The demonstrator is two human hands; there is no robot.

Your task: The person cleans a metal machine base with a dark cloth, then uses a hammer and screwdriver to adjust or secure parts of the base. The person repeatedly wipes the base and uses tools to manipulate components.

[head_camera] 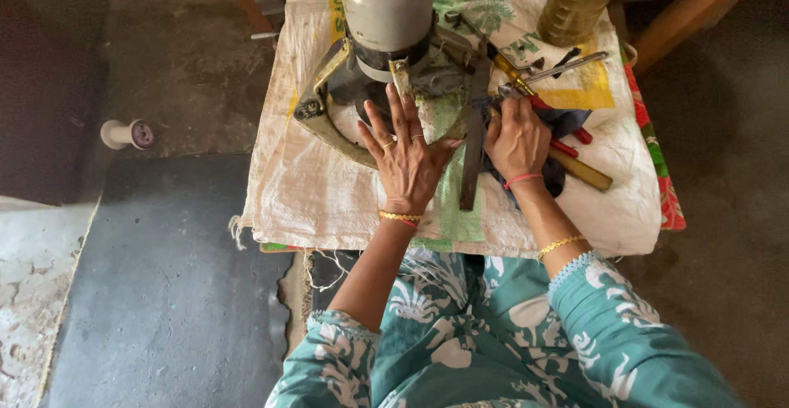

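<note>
Hands braced the work: the left hand [405,157] lay flat, fingers spread, on the curved metal base [329,129] under the grey motor housing [386,9], mid-tabletop on the woven sack [329,194]. The right hand [516,138] was clenched around a dark cloth [567,120] against the flat metal bar [473,141]. Wiping seemed underway. Screwdrivers [559,141] crowded the right; open room lay near and left.

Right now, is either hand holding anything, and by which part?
Right hand grips a bunched dark cloth. Left hand lies flat, fingers spread, holding nothing.
</note>
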